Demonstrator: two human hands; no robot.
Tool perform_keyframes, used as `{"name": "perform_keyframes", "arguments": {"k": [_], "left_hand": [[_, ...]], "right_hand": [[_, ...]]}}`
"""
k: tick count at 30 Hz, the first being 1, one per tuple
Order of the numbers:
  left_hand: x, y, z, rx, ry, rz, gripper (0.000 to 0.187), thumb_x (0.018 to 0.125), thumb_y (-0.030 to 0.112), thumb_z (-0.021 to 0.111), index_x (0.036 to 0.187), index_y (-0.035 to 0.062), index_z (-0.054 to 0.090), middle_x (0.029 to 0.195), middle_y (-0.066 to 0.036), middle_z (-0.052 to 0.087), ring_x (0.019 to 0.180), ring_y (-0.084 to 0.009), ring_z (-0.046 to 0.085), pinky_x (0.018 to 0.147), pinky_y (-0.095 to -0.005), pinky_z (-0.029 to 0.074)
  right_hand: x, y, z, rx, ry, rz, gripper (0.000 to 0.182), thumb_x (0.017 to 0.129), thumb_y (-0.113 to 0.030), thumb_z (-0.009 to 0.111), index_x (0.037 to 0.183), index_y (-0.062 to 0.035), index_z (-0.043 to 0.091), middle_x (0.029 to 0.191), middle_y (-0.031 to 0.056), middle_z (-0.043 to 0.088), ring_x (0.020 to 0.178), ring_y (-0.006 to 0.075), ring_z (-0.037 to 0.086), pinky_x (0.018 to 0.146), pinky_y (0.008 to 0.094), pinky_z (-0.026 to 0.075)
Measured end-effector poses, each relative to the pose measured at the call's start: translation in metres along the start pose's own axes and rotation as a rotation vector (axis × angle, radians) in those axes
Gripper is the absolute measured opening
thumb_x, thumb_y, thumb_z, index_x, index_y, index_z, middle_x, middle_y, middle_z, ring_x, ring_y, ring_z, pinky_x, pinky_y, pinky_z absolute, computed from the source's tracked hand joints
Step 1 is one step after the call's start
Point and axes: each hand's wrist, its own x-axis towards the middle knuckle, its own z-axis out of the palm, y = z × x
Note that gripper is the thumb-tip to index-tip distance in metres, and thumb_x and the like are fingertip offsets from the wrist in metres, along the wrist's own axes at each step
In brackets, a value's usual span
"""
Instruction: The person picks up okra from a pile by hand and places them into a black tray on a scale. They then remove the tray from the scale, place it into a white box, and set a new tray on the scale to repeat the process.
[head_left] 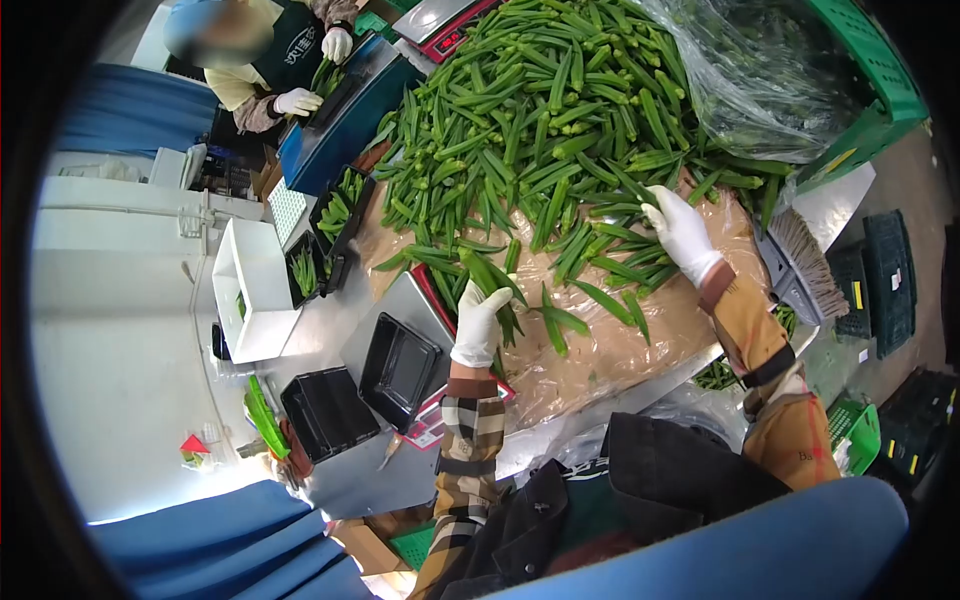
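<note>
My left hand (477,325), in a white glove, is closed around a few green okra pods (484,268) whose ends stick out past the fingers. It is held over the near left edge of a large okra heap (540,110). My right hand (684,235), also gloved, is at the heap's right side with thumb and fingertips pinched on an okra pod (628,182). Several loose pods (605,302) lie between the hands on brown plastic-covered sheeting (570,370). Left of my left hand, an empty black tray (400,368) sits on a scale, partly hidden by my arm.
A stack of black trays (331,412) stands at the left, with filled trays (342,208) beyond it. A green crate (860,130) lined with clear plastic tips toward the heap at back right. A brush (805,262) lies at the right edge. Across the table, a co-worker (290,60) handles okra.
</note>
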Motion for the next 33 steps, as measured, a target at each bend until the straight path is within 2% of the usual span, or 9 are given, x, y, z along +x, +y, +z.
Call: {"name": "perform_keyframes", "arguments": {"k": [6,9,13,16,17,19,23,26,33], "left_hand": [[-0.034,0.005,0.023,-0.273,-0.259,-0.108,0.073,0.082,0.006,0.069,0.148,0.0034,0.037,0.137,-0.015,0.056,0.122,-0.0279,0.057,0.102,-0.0443,0.049],[-0.045,0.008,0.041,-0.401,-0.323,-0.08,0.078,0.081,0.01,0.071,0.15,0.0048,0.035,0.142,-0.015,0.052,0.127,-0.0315,0.054,0.106,-0.0507,0.045],[-0.055,0.008,0.044,-0.591,-0.221,-0.062,0.063,0.084,0.012,0.074,0.14,0.0041,0.047,0.118,-0.011,0.062,0.109,-0.0257,0.061,0.106,-0.0505,0.047],[-0.045,-0.008,0.023,-0.14,0.078,0.035,0.037,0.085,0.009,0.074,0.119,0.0021,0.058,0.091,-0.002,0.064,0.082,-0.0163,0.061,0.084,-0.0328,0.052],[-0.039,-0.017,0.02,0.14,0.146,0.147,0.032,0.084,0.007,0.073,0.113,0.0023,0.059,0.087,-0.003,0.063,0.079,-0.0161,0.061,0.078,-0.0306,0.051],[-0.036,-0.025,0.023,0.77,0.203,0.358,0.026,0.079,0.003,0.07,0.102,0.0039,0.06,0.084,-0.007,0.064,0.072,-0.0178,0.061,0.07,-0.0294,0.05],[-0.02,-0.055,0.051,1.181,-0.076,0.584,0.044,0.069,0.002,0.071,0.112,0.0072,0.063,0.107,-0.016,0.066,0.101,-0.037,0.06,0.088,-0.0449,0.049],[0.0,-0.09,0.058,1.662,-0.226,0.786,0.042,0.066,0.004,0.072,0.105,0.0065,0.059,0.105,-0.014,0.061,0.107,-0.0361,0.057,0.092,-0.0434,0.044],[-0.033,-0.026,0.067,1.529,-0.11,0.577,0.042,0.068,0.007,0.072,0.108,0.011,0.058,0.103,-0.011,0.059,0.101,-0.0326,0.056,0.086,-0.0427,0.045]], "right_hand": [[-0.042,-0.031,-0.011,1.011,-0.341,0.534,0.029,0.103,-0.014,0.051,0.128,-0.0013,0.058,0.087,0.0042,0.067,0.071,0.0073,0.062,0.063,0.0237,0.053],[-0.059,-0.042,-0.008,1.108,-0.373,0.644,0.027,0.101,-0.009,0.052,0.125,0.0015,0.059,0.09,0.007,0.069,0.069,0.0101,0.064,0.062,0.0245,0.055],[-0.071,-0.027,-0.003,0.997,-0.329,0.708,0.024,0.095,-0.009,0.06,0.117,0.0016,0.062,0.091,0.0091,0.071,0.071,0.0136,0.066,0.063,0.029,0.055],[-0.088,-0.021,0.007,0.367,-0.171,0.248,0.025,0.089,-0.014,0.069,0.108,0.0005,0.065,0.094,0.0141,0.072,0.072,0.0235,0.069,0.067,0.0363,0.056],[-0.094,-0.024,0.004,0.186,-0.286,0.334,0.028,0.084,-0.02,0.073,0.103,-0.0007,0.066,0.098,0.0187,0.071,0.081,0.0341,0.07,0.073,0.0421,0.055],[-0.106,-0.044,-0.001,-0.135,-0.396,0.354,0.032,0.08,-0.024,0.075,0.105,-0.0049,0.066,0.1,0.0184,0.069,0.089,0.0373,0.068,0.077,0.0446,0.055],[-0.145,-0.035,0.029,-0.252,-0.383,0.312,0.041,0.079,-0.024,0.075,0.114,-0.0074,0.063,0.097,0.0195,0.068,0.088,0.0375,0.068,0.077,0.0461,0.054],[-0.141,-0.034,0.018,-0.145,-0.52,0.419,0.036,0.079,-0.024,0.073,0.11,-0.0072,0.066,0.094,0.0206,0.069,0.088,0.0367,0.069,0.077,0.0454,0.054],[-0.091,-0.052,-0.025,-0.04,-0.331,0.337,0.033,0.078,-0.02,0.07,0.11,-0.009,0.069,0.103,0.0167,0.066,0.097,0.0333,0.066,0.085,0.0418,0.053]]}}
